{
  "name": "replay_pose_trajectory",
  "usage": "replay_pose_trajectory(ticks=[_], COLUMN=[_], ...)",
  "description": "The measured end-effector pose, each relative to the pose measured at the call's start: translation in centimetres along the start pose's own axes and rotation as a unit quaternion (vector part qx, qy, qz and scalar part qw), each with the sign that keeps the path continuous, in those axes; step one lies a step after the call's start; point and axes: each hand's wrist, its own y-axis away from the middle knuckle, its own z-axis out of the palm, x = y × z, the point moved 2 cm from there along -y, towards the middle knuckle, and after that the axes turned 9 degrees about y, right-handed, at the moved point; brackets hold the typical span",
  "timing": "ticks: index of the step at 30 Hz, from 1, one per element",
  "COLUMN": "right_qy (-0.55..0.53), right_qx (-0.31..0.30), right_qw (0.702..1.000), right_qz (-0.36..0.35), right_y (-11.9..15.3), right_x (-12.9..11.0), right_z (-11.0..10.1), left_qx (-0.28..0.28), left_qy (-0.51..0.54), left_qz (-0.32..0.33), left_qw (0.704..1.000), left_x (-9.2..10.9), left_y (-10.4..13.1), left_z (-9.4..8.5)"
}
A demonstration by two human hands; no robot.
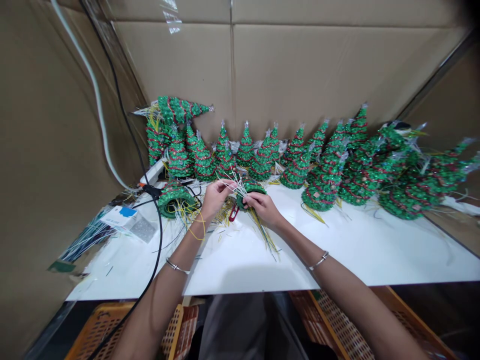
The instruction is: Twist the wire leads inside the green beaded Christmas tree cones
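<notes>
A bundle of thin white wires [240, 188] stands out between my two hands. My left hand [218, 196] has its fingers closed on the wires from the left. From the right, my right hand [262, 207] pinches the same bundle lower down. Just behind my hands, a small green tinsel Christmas tree [255, 187] lies with its base toward me, partly hidden by my fingers. Yellow and white wires [264, 232] trail from it over the table. A red-handled tool [234, 212] lies under my hands among wire scraps.
Several tinsel trees [245, 147] line the back of the white table [337, 250]. Another lies base forward [176, 200] at left. A plastic bag [129, 222] and wire bundles [88, 235] sit left, near a hanging black cable [161, 240]. Orange crates [101, 320] stand below.
</notes>
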Motion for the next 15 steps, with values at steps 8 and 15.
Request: replay_pose_trajectory(ticks=[8, 15], right_qy=[-0.021, 0.001], right_qx=[0.008, 0.008], right_qw=[1.000, 1.000], right_qz=[0.019, -0.004], right_y=[-0.1, -0.1], right_x=[-0.3, 0.4], right_z=[0.1, 0.2], left_qx=[0.027, 0.111], left_qy=[0.034, 0.050], left_qz=[-0.002, 0.017], left_qw=[0.999, 0.992], left_x=[-1.1, -1.9], left_y=[0.3, 0.1], left_z=[0.2, 0.0])
